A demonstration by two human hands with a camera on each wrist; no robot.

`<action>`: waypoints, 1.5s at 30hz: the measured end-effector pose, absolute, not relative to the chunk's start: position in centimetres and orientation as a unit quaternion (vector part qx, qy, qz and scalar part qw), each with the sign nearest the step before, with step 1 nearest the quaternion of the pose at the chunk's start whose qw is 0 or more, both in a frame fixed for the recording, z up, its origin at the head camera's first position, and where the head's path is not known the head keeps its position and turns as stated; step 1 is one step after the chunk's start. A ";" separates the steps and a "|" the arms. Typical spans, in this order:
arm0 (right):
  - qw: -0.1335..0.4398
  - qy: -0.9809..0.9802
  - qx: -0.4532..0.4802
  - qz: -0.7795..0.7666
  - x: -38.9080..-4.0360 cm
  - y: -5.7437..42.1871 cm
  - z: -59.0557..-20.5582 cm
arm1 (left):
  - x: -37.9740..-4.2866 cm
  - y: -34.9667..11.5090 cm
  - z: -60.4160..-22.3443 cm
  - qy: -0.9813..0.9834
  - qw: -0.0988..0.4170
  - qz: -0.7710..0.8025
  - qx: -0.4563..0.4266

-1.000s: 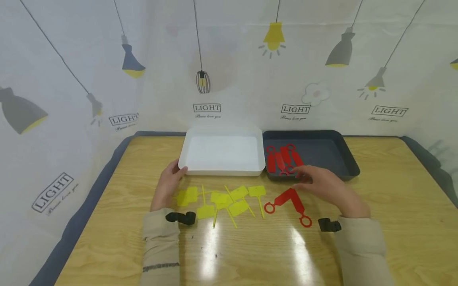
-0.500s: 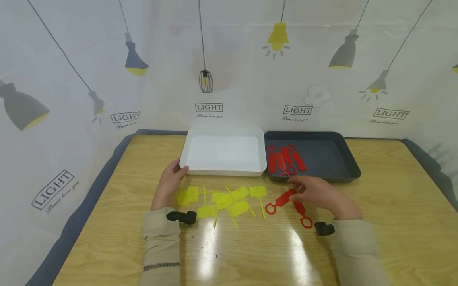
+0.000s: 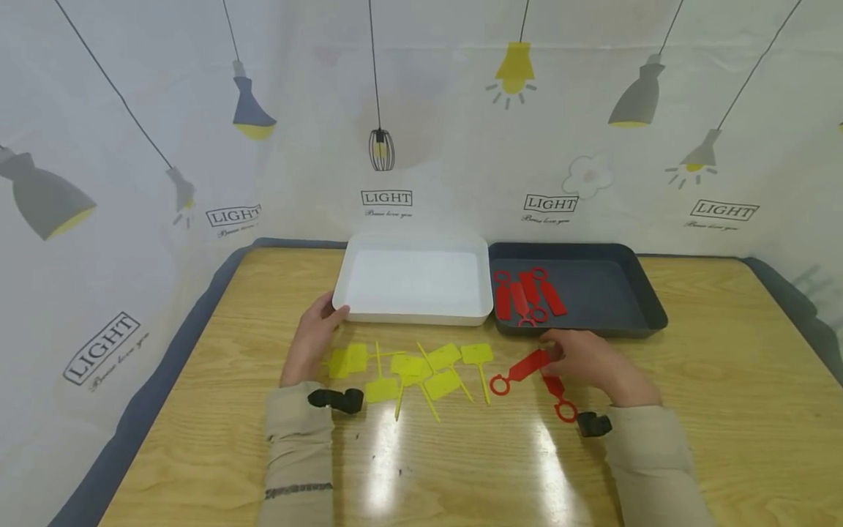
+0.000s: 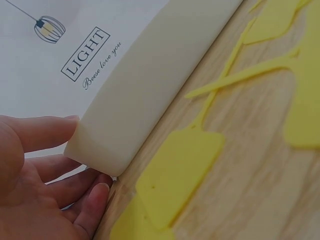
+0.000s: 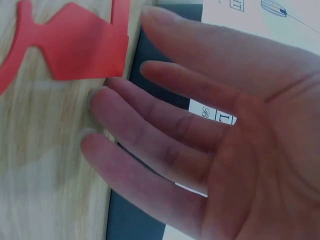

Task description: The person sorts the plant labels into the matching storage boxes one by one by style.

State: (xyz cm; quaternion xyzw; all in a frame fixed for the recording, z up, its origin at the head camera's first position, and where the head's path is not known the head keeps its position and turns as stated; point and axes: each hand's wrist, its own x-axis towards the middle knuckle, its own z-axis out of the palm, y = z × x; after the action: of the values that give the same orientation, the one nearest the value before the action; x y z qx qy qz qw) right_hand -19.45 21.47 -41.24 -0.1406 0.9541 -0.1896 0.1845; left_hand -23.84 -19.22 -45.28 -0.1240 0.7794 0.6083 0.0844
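My left hand holds the near left corner of a white tray, its thumb at the rim and fingers at the underside of the corner in the left wrist view. Just in front of a dark grey tray, my right hand hovers with loosely bent fingers, nothing between them in the right wrist view. Two flat red tags with ring ends lie below it: the left tag shows nearly whole, while the right tag has its upper part hidden by the fingers. A red tag lies beside the fingertips.
Several red tags lie at the left inside the dark tray. Several yellow tags with thin stems spread over the wooden table before the white tray. A printed cloth hangs behind both trays.
My right hand has come down and toward me, from the dark tray's front edge to over the right red tag. The left hand stays at the white tray's corner.
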 end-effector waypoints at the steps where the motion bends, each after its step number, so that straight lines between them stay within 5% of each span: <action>1: 0.184 0.955 -0.139 -0.188 -19.4 21.4 -41.3 | -23.8 -19.2 -45.3 0.779 0.084 0.609 -0.125; 45: 0.207 0.954 -0.113 -0.184 -19.1 21.7 -41.6 | -23.8 -19.0 -45.2 0.781 0.090 0.600 -0.148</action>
State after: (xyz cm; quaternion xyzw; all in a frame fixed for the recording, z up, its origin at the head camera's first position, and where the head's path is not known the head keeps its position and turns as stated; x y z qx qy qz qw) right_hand -19.11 21.69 -41.56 -0.1133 0.9542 -0.1837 0.2074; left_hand -23.76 -19.00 -45.20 -0.1478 0.7811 0.6000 0.0896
